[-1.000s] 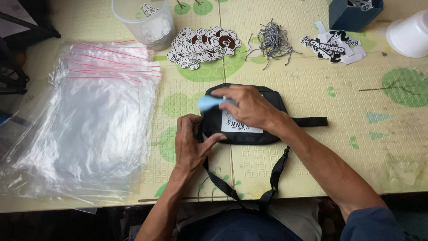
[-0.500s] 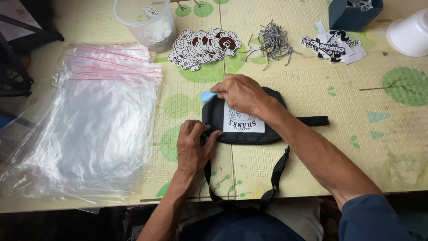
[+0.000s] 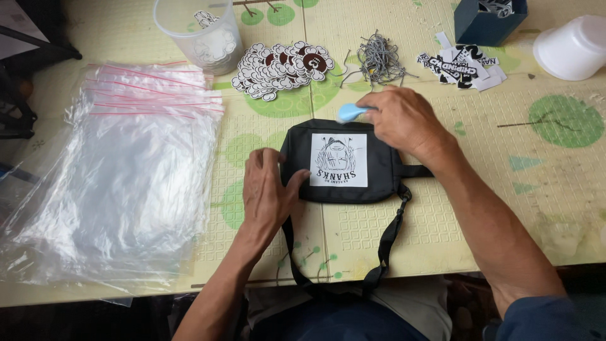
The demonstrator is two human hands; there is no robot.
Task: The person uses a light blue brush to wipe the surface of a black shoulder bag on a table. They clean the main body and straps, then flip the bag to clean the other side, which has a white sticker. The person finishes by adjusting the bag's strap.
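Pouch (image 3: 344, 161), black with white printed patch, now laid patch-up mid-desk (image 3: 442, 221); earlier the patch was covered. Left hand (image 3: 268, 192) is pressed flat, open, on its left edge. Right hand (image 3: 404, 117), shifted to the far edge, is closed around a light-blue tool (image 3: 350, 112).

a small black pouch bag (image 3: 344, 161) lies flat on the patterned table, its front face up, just in front of the person. a white rectangular patch with a dark line drawing sits in the middle of that face, turned upside down to the viewer. a black strap runs from the bag's right end and loops down over the table's near edge. at the bag's upper edge is a small light-blue tool (image 3: 350, 112), lying roughly level, its far end hidden.
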